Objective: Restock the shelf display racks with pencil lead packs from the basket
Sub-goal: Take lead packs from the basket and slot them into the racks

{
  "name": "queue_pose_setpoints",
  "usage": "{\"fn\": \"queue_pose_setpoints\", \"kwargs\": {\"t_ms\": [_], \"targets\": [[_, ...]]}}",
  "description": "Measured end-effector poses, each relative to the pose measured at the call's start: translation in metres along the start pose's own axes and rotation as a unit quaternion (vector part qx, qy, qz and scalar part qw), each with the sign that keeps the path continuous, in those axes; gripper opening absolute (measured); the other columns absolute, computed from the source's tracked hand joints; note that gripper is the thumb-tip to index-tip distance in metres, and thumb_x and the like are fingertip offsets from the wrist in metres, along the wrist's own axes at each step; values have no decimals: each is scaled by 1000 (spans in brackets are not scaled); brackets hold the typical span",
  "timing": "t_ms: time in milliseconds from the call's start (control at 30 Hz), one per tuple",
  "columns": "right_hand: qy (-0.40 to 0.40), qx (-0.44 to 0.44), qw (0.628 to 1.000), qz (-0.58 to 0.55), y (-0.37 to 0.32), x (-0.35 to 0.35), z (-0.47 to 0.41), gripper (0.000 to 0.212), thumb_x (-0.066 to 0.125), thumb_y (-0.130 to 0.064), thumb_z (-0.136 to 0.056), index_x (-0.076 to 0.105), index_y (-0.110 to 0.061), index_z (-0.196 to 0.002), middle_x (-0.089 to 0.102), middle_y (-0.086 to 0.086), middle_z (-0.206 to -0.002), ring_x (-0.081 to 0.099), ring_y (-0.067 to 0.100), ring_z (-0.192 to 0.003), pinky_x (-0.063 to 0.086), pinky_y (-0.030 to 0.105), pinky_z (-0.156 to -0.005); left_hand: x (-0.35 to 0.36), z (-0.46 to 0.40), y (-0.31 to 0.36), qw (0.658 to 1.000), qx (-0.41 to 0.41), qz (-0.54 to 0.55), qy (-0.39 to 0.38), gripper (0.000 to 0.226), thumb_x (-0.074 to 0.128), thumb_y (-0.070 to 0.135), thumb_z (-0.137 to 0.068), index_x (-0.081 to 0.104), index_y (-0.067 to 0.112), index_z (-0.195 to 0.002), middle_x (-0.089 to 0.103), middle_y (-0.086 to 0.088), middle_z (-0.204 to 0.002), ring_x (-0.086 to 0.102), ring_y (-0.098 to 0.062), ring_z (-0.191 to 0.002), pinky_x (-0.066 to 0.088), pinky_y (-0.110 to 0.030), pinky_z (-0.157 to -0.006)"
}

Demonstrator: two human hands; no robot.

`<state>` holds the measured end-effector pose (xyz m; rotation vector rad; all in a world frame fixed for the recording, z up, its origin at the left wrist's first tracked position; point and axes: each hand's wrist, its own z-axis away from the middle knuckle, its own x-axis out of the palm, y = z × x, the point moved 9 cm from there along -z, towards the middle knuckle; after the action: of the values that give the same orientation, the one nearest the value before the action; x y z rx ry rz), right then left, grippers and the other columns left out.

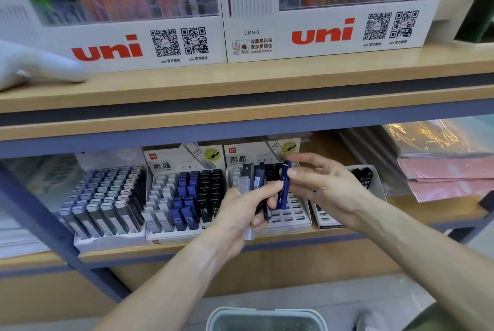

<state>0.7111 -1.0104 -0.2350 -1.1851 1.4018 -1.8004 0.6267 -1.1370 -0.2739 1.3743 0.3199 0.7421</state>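
Across the top of the frame I see the wooden upper shelf carrying two white uni pen displays. Below it, mid-frame, the lower shelf holds the display racks, rows of white, blue and black lead packs standing in their slots. At the bottom centre sits the rim of the grey basket. My left hand, centre of frame, is curled round a bunch of lead packs, clear, grey and dark ones fanned upward. My right hand, just right of it, pinches one blue lead pack upright between thumb and fingers, in front of the middle rack.
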Motion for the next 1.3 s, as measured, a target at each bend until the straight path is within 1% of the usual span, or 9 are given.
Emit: {"fn": "queue_pose_setpoints", "kwargs": {"t_ms": [267, 533, 700, 867, 967, 1067, 1133, 1200, 1300], "targets": [[89, -21, 995, 38, -4, -19, 2, 27, 78, -6, -81, 65, -6, -104, 73, 16, -90, 71, 21, -79, 61, 28, -74, 1, -1, -13, 999, -22, -29, 4, 28, 83, 26, -82, 79, 8, -102, 60, -5, -69, 31, -11, -43, 21, -28, -48], [62, -57, 984, 155, -23, -26, 8, 27, 76, -1, -85, 67, -4, -111, 76, 19, -96, 75, 27, -86, 60, 28, -74, 2, -1, -22, 998, -42, -37, 13, 38, 85, 30, -80, 77, 7, -109, 61, -4, -70, 30, -11, -44, 25, -24, -47], [163, -111, 929, 312, -53, -75, 15, 26, 82, -3, -81, 71, -12, -103, 75, 6, -88, 71, 11, -79, 57, 19, -74, 14, -3, -35, 996, -85, -21, -26, 39, 78, 37, -86, 78, 5, -109, 59, 0, -69, 31, -9, -42, 27, -20, -40], [194, -94, 875, 433, -46, -116, 14, 20, 82, -4, -81, 72, -18, -91, 74, 2, -82, 71, 21, -81, 59, 30, -79, 32, -8, -52, 989, -131, 35, -62, 38, 55, 24, -91, 74, 0, -113, 55, 0, -67, 28, -9, -38, 18, -20, -37], [205, -85, 841, 494, -42, -129, 9, 24, 80, -3, -81, 68, -24, -84, 72, 1, -82, 70, 20, -79, 60, 34, -80, 40, -11, -60, 986, -142, 50, -72, 41, 48, 18, -88, 74, -2, -113, 57, -2, -69, 29, -10, -37, 20, -20, -37], [207, -82, 816, 533, -39, -136, 6, 32, 78, -2, -81, 64, -31, -78, 70, -3, -79, 68, 15, -73, 58, 28, -73, 44, -15, -67, 986, -143, 49, -68, 36, 52, 16, -92, 72, -2, -115, 64, -5, -77, 30, -9, -37, 23, -21, -36], [208, -80, 807, 547, -37, -139, 5, 34, 79, -3, -80, 63, -33, -76, 70, -5, -77, 68, 13, -73, 55, 24, -71, 46, -16, -68, 988, -136, 41, -62, 29, 59, 14, -93, 71, -3, -114, 74, -12, -91, 30, -9, -37, 24, -21, -38], [209, -74, 801, 556, -34, -142, 2, 32, 79, -4, -79, 64, -32, -77, 70, -6, -77, 68, 12, -74, 57, 27, -74, 48, -18, -69, 990, -125, 36, -62, 30, 67, 14, -93, 68, -7, -115, 76, -17, -108, 30, -8, -38, 24, -21, -39], [199, -64, 801, 561, -28, -141, 0, 29, 79, -4, -80, 67, -30, -80, 71, -6, -79, 69, 11, -76, 59, 29, -77, 54, -20, -70, 991, -111, 26, -74, 40, 69, 16, -95, 60, -10, -124, 77, -13, -110, 28, -8, -38, 22, -21, -41]]}}
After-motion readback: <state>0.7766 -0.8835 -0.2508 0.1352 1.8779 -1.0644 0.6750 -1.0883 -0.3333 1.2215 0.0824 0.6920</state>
